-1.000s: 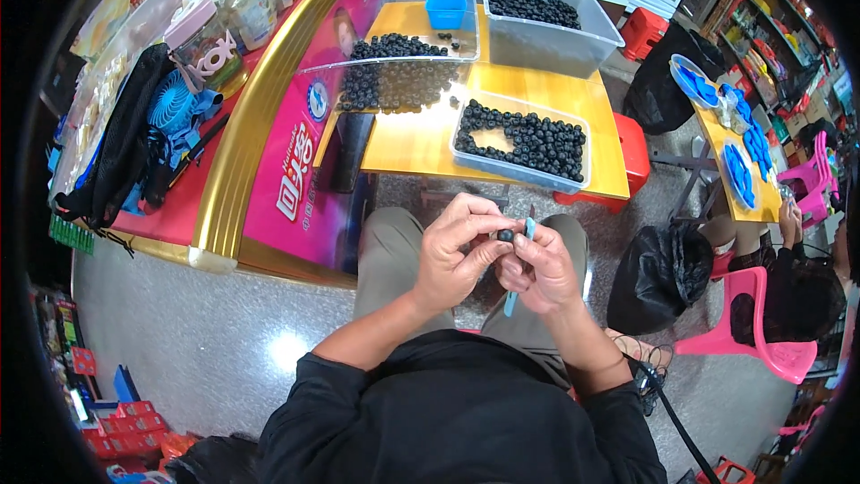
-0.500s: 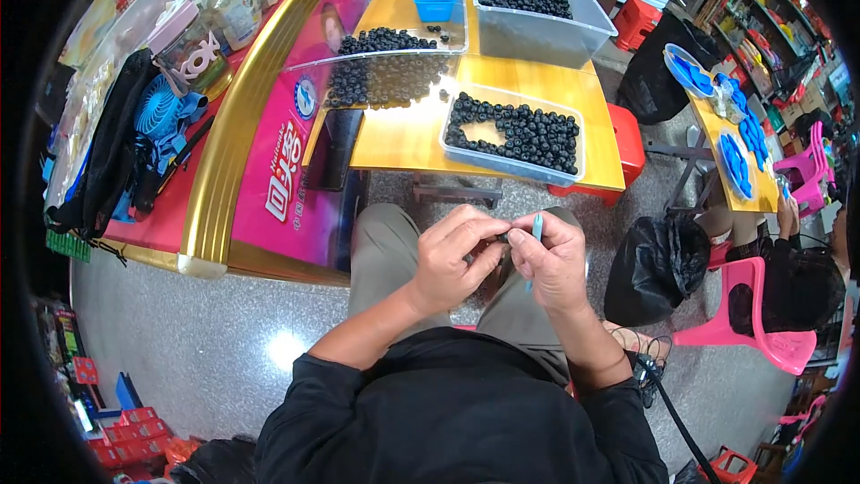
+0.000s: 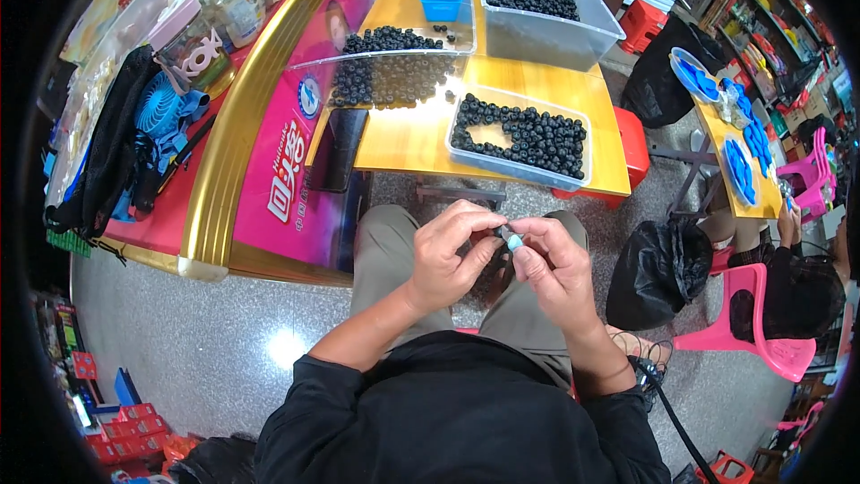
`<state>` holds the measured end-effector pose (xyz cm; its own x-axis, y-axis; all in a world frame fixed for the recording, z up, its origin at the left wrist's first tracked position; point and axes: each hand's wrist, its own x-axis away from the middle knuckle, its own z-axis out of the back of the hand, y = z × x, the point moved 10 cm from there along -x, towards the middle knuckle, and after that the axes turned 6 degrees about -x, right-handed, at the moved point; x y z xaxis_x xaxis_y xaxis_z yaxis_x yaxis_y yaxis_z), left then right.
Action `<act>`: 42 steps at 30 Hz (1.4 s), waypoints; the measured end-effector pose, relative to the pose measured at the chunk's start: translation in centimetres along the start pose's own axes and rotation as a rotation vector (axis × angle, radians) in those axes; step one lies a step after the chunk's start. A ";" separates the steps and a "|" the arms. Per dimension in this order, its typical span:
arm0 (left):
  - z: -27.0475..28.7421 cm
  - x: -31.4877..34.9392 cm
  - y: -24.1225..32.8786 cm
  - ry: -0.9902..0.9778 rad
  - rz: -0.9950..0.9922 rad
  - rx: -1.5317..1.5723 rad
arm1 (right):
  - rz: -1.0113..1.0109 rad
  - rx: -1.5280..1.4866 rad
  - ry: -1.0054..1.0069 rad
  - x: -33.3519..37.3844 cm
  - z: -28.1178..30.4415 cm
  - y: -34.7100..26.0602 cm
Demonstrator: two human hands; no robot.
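Note:
Above my lap, my left hand (image 3: 454, 249) pinches a small black round part (image 3: 501, 231) between thumb and fingers. My right hand (image 3: 557, 264) is closed on a thin light-blue stick-like tool (image 3: 514, 241), whose end meets the black part. Most of the tool is hidden from this angle. Beyond my knees, on the yellow table (image 3: 403, 157), a shallow clear tray (image 3: 524, 170) holds many black ring-like parts (image 3: 546, 142) with a bare patch among them.
A larger clear bin (image 3: 551, 36) and a clear box (image 3: 408, 58) hold more black parts; a blue basket (image 3: 442, 0) sits in the box. A gold-edged pink counter (image 3: 210, 188) runs along my left. On the right are a black bag (image 3: 658, 273), a pink chair (image 3: 757, 327) and another person (image 3: 788, 291).
The blue tool has turned from upright, with its length showing, to nearly end-on against the black part. My right hand has tilted with it; my left hand stays nearly in place.

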<state>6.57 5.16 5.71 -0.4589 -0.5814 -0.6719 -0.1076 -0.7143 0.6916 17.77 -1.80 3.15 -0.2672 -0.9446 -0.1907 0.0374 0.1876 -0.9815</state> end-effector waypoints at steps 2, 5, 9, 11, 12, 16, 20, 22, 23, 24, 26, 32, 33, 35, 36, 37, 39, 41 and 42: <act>0.0 0.1 0.1 0.000 -0.014 -0.031 | 0.029 0.045 0.004 0.1 0.0 -0.2; 0.1 0.0 0.4 -0.004 -0.039 -0.077 | 0.040 0.089 -0.011 0.1 -0.1 -0.4; 0.1 0.0 0.6 -0.006 -0.061 -0.083 | 0.051 0.107 -0.004 0.1 -0.1 -0.8; 0.2 0.0 0.6 -0.004 -0.071 -0.075 | 0.050 0.094 -0.012 0.2 0.0 -0.7; 0.2 0.0 0.6 -0.001 -0.082 -0.066 | 0.051 0.092 -0.011 0.2 0.0 -0.7; 0.5 0.1 0.9 0.012 -0.125 -0.035 | 0.029 0.015 -0.019 0.4 -0.3 -0.7; 0.3 0.3 0.7 0.024 -0.070 0.033 | 0.069 0.014 0.028 0.3 0.5 -0.6; 0.2 0.4 0.5 0.025 -0.053 0.059 | 0.030 -0.057 0.026 0.3 0.7 -0.1; 0.3 0.4 0.4 0.036 -0.045 0.073 | -0.010 -0.127 0.022 0.3 0.6 0.3; 0.3 0.4 0.3 0.047 -0.038 0.088 | -0.009 -0.129 0.024 0.1 0.6 0.1; 0.1 0.4 0.1 0.027 -0.035 0.073 | -0.217 -0.304 0.072 0.0 0.5 1.5; -1.4 0.6 0.7 -0.038 -0.023 0.020 | -0.033 -0.058 0.109 -0.1 1.3 1.5; -1.3 0.5 0.3 -0.044 0.003 0.036 | -0.028 -0.064 0.112 -0.2 1.4 1.4; -1.3 0.0 -0.3 -0.088 0.056 0.056 | -0.168 -0.282 0.099 -0.3 1.3 2.5; -0.8 -0.8 -0.5 -0.094 0.053 0.051 | -0.163 -0.289 0.100 -0.5 1.5 2.6; 0.1 -2.2 -0.2 -0.068 -0.037 -0.087 | -0.226 -0.393 0.132 -0.6 1.8 3.7; 2.2 -6.0 -0.8 0.032 -0.164 -0.351 | -0.283 -0.496 0.183 -0.7 2.7 4.6; 5.2 -11.3 -2.4 0.142 -0.198 -0.566 | -0.302 -0.532 0.197 -0.8 3.6 4.7; 7.7 -13.6 -3.7 0.173 -0.153 -0.687 | -0.301 -0.545 0.174 -1.1 3.1 4.4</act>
<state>6.38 18.72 14.29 -0.3308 -0.4680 -0.8194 0.4454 -0.8430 0.3017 21.26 -0.78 -0.96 -0.3438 -0.9282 0.1420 -0.5457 0.0744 -0.8347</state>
